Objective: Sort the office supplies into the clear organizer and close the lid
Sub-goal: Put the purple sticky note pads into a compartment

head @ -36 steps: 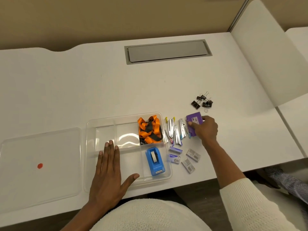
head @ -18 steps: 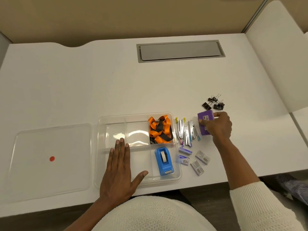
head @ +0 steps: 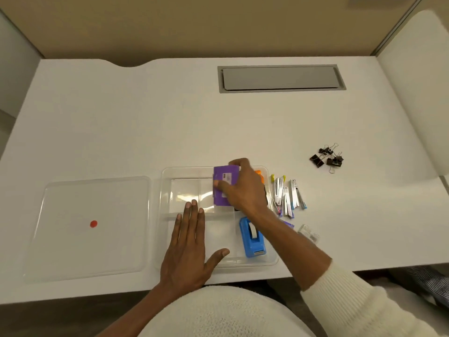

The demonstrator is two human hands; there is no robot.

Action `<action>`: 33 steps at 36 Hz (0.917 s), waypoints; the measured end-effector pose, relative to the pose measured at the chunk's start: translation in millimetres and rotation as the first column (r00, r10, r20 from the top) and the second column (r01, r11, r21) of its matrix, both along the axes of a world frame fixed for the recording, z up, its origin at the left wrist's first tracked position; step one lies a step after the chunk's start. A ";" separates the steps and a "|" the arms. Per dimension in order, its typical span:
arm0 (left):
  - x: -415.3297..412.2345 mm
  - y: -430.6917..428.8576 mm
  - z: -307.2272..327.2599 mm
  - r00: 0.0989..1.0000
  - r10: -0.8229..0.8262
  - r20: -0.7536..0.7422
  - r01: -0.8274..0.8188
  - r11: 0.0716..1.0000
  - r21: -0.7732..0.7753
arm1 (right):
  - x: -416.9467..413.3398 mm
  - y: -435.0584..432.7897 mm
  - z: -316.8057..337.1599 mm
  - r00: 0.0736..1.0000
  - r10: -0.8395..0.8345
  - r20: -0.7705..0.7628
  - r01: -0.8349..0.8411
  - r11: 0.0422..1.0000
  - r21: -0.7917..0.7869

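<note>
Holding a purple box [head: 224,184] between thumb and fingers, the right hand [head: 244,190] is closed on it above the rear compartments of the clear organizer [head: 167,190]; we cannot tell whether the box touches the tray floor. The left hand [head: 188,244] lies flat with fingers spread, gripping nothing, pressed on the organizer's front left part. Just right of the left thumb we see a blue tape dispenser [head: 252,239] in the front right compartment. An orange lanyard [head: 259,175] shows partly behind the right hand. To the right of that hand, on the white surface [head: 145,122], lie several staplers [head: 288,194], with black binder clips [head: 328,158] farther right. The lid [head: 87,227] rests left of the left hand, beside the organizer.
</note>
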State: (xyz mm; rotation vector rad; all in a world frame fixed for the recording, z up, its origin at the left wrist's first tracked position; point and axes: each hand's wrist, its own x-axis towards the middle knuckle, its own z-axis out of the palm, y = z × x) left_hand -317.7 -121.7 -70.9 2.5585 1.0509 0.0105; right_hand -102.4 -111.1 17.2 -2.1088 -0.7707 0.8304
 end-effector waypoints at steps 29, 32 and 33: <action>-0.6 -4.3 4.2 1.000 -0.022 0.015 0.020 0.993 0.120 | -13.8 -18.5 9.5 0.833 0.237 0.500 -0.160 0.968 -0.193; 1.6 -2.3 11.4 1.000 -0.013 0.001 0.013 0.985 0.172 | 13.8 -43.6 15.4 0.880 0.068 0.470 -0.009 0.992 -0.127; 3.7 -0.7 15.2 1.000 0.000 -0.005 0.000 0.983 0.184 | 24.8 -52.6 14.8 0.882 0.010 0.472 0.049 0.992 -0.113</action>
